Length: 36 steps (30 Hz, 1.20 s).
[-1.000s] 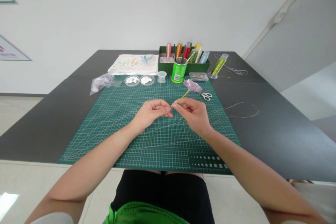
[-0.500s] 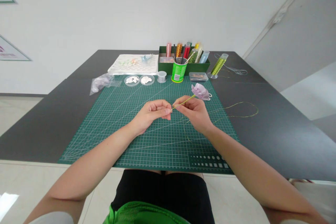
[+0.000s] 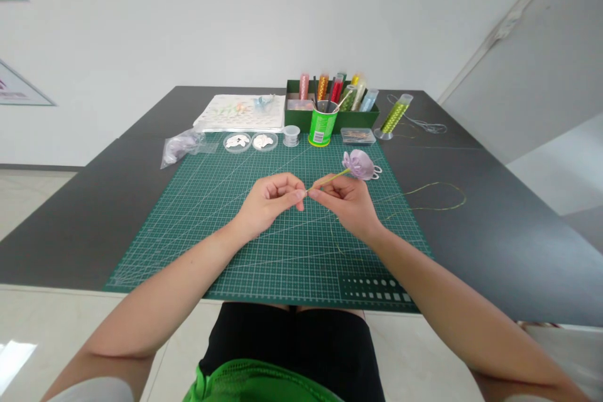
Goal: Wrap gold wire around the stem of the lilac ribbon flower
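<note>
A pale purple artificial flower [image 3: 360, 165] on a thin green stem is held over the green cutting mat [image 3: 188, 226]. The stem slants down to the left, its lower end between both hands. My left hand [image 3: 273, 200] pinches the stem's tip with thumb and fingers. Close beside it, my right hand [image 3: 343, 201] grips the stem between thumb and forefinger, with the bloom above its knuckles. White loops stick out at the flower's right side. A fine yellow-green thread [image 3: 438, 207] trails from near my right hand across the mat onto the dark table.
Along the back stand a green can [image 3: 322, 129] with tools, a dark green box [image 3: 301, 120] of thread spools, a lime spool [image 3: 394, 116], a clear case [image 3: 358, 136] and a small clear jar [image 3: 291, 136]. Left lie dishes of white pieces [image 3: 237, 141], a plastic bag [image 3: 181, 146] and white sheets [image 3: 226, 120].
The flower has turned slightly, its petals facing a little differently. Both hands stay close together on the stem, and their fingers have shifted slightly.
</note>
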{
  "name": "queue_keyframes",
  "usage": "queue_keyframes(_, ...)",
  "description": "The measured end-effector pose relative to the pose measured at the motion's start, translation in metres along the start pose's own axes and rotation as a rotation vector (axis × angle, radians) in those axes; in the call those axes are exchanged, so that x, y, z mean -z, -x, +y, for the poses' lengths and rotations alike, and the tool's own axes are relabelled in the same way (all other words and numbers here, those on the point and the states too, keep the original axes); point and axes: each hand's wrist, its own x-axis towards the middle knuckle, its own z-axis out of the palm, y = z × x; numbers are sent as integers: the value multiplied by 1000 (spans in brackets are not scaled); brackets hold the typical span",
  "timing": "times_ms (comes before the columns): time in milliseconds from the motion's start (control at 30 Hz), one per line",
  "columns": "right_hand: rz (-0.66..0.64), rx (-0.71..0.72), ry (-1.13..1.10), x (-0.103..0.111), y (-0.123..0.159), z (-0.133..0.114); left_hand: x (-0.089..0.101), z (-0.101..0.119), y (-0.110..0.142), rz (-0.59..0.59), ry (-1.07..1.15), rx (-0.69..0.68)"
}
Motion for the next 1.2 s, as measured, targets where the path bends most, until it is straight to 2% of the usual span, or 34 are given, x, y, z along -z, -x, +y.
queue_keyframes(200,-49,22,63,-1,1,-4,4,-5,-3,212,-434,-144)
queue_keyframes(467,-166,-9,101,8,2,-11,8,-14,-5,248,-875,-190)
queue_keyframes(600,-178,28,78,15,1,-16,7,-16,-6,164,-998,-156)
queue_keyframes(733,-169,56,42,22,0,-20,4,-16,-5,59,-1026,-107)
queue_keyframes(1033,-56,62,46,33,-7,-25,2,-18,-3,-191,-824,-45)
queue_keyframes(1200,-60,33,74,45,-13,-20,0,-17,0,-315,-728,-63)
